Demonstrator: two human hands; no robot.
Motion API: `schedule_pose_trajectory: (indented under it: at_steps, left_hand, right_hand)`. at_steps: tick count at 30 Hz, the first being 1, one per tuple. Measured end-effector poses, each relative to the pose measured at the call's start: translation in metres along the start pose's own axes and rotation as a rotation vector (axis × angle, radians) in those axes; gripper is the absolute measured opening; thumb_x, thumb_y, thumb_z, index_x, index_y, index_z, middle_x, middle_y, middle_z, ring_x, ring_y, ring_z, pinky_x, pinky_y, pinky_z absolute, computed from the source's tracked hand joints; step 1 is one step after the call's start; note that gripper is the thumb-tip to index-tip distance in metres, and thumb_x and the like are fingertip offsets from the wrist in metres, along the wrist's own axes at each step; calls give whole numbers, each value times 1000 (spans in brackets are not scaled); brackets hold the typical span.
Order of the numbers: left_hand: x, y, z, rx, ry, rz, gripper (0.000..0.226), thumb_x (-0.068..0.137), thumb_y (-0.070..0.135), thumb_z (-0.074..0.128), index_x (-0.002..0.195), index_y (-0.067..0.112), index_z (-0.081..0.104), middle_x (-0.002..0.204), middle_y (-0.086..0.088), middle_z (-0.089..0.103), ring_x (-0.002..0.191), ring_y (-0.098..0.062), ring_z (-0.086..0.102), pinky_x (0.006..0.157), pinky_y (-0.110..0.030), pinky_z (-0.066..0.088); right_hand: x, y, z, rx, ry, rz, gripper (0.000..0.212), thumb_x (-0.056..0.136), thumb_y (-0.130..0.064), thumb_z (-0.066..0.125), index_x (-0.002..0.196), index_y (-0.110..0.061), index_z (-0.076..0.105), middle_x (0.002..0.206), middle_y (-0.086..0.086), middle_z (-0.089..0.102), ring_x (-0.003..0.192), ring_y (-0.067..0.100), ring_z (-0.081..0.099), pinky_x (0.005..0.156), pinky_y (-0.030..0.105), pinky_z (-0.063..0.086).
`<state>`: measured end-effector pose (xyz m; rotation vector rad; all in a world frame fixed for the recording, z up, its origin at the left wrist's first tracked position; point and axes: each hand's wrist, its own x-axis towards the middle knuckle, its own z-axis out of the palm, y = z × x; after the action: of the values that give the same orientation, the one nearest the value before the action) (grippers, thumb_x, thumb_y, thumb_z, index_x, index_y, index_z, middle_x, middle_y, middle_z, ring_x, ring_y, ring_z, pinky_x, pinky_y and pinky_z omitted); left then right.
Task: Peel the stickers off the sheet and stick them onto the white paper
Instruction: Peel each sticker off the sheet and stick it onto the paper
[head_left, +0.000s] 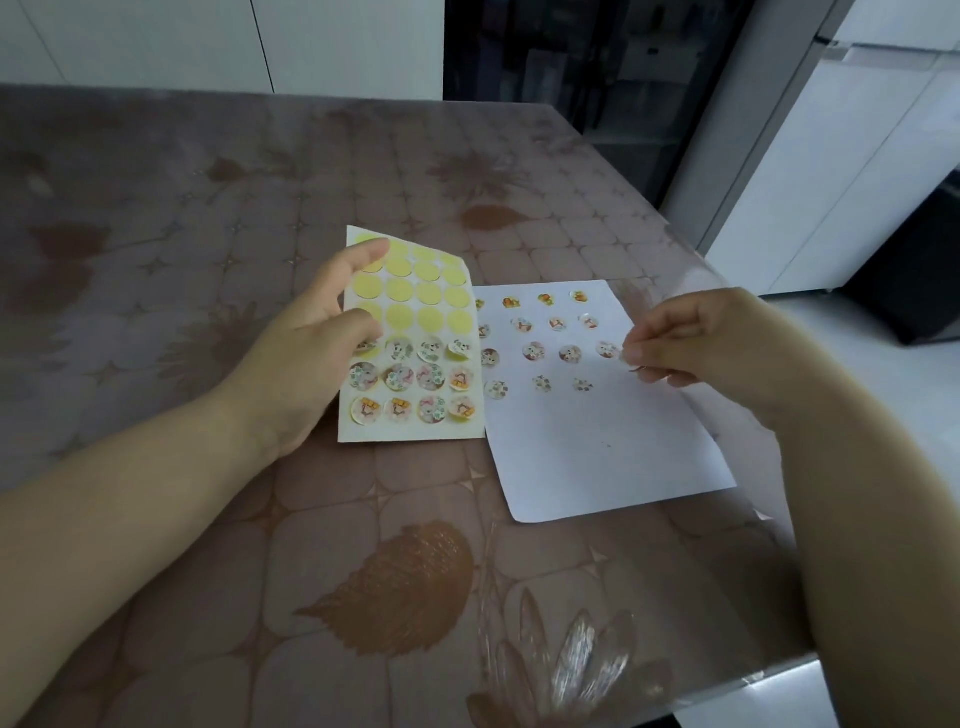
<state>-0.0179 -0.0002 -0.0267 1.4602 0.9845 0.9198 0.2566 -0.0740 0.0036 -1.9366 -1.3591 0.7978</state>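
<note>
From the head view, the left grip (311, 358) holds the sticker sheet (415, 364) by its near-side edge, thumb on the printed face and forefinger stretched up along the bare yellow rows. The sheet's far edge looks raised and laps over the margin of the white paper (597, 452). That probably keeps the sheet steady and its remaining stickers within easy reach.

The right grip (691, 343) is pinched at the fingertips (636, 358) on what looks like one small sticker (628, 357), though it is blurred. It hovers over the paper's outer side. Just inward of that pinch run the rows already stuck down. The lowest row holds three, and its open end lies directly under the fingertips, so this sticker likely belongs there.

Everything rests on the patterned table (260, 519). Three rows of stickers remain on the sheet beside the left thumb, so I judge the task a little past halfway.
</note>
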Motion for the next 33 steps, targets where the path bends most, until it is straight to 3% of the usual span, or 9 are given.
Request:
schedule_pose_trajectory:
  at_steps: [3,5,7,12,15,25,28,33]
  left_hand:
    - [2,-2,0,-10,-9,17,62,94,-3,39,121,52,49,115,6,66,105,-19,67,87,-39,56]
    - [2,-2,0,-21,-18,13,62,95,-4,37,126,49,46,107,10,69,95,-12,70,72,-27,58]
    - [2,-2,-1,-15,-23,9,62,95,-5,37,126,48,45,103,12,70,93,-10,70,67,-23,57]
    - [0,1,0,-9,-15,12,63,95,-5,38,121,52,46,111,7,67,99,-15,69,79,-33,56]
    - [1,0,1,-34,-21,10,63,95,-6,37,125,49,44,111,12,66,99,-13,69,72,-27,57]
    - [4,1,-2,-199,-19,-8,68,95,-9,34,139,42,36,122,6,63,96,-10,70,68,-24,58]
    - [5,4,0,-278,-33,-18,68,97,-9,34,143,41,31,123,7,62,101,-11,68,73,-27,59]
    - [3,4,1,-275,-46,-32,65,98,-5,37,143,42,30,120,11,63,101,-7,68,78,-28,58]
  right_hand:
    - [0,2,1,29,-58,30,8,79,-12,70,73,-16,69,67,-5,68,52,0,60,46,6,41]
    - [1,4,0,35,-82,40,7,77,-14,73,72,-18,70,64,-10,65,50,-1,55,47,6,39]
    - [2,6,0,24,-100,48,4,75,-17,74,72,-19,73,61,-14,64,51,-1,51,52,8,40]
    - [4,6,1,3,-102,80,2,73,-17,76,73,-20,75,72,-11,72,57,-5,61,62,12,44]
    - [4,6,5,-35,-65,96,3,74,-17,76,72,-20,74,75,-8,72,64,3,63,61,16,44]
    - [13,8,8,-204,12,76,23,72,-26,79,83,-23,59,79,-8,50,69,8,47,58,24,32]
    - [12,6,12,-259,29,30,16,81,-29,70,82,-15,62,75,-10,49,66,7,46,55,22,33]
    - [1,-14,15,-255,164,-157,27,88,-37,58,78,-12,60,72,-1,57,63,15,48,58,27,37]
